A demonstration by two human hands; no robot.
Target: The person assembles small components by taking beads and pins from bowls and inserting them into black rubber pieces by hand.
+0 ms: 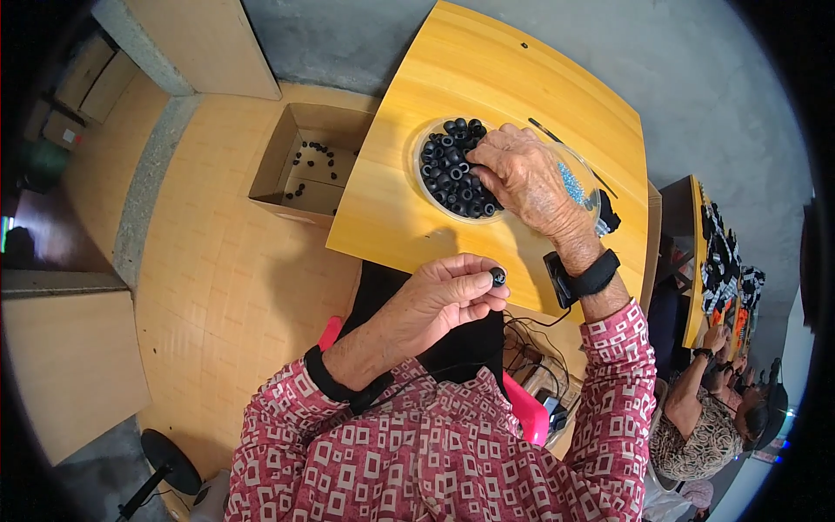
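While the L hand (pixel 448 296) pinches one blk part (pixel 497 277) btwn thumb and index, other fingers loosely curled, the R hand (pixel 526 178) is over at the round clear dish (pixel 416 165). L grip is closed on that single pc; it's small, roundish, dark w/ a pale mark on the side facing the cam, held up approx at the near edge of the yellow table (pixel 383 187).

R hand: palm down, fingers bent, thumb + index tips down at the R side of the pile of blk parts (pixel 452 165). Can't tell if it has hold of one, tips are partly hidden. Pile covers most of the dish; many pcs show a round opening, random orientation.

Just R of that, partly behind R hand/wrist: clear container (pixel 598 207) w/ small blue beads (pixel 571 183). Thin dark stick (pixel 546 132) lies diagonally beyond it. Blk/white cloth (pixel 609 217) next to the container, R side of table.

L of table, lower: open cardboard box (pixel 287 211) w/ scattered small dark pcs (pixel 317 152) on its bottom. Cables (pixel 539 344) below the table's near edge, pink chair (pixel 526 409) under the person. Far R: co-worker (pixel 709 431) at another table (pixel 696 322), dark/white items on it.
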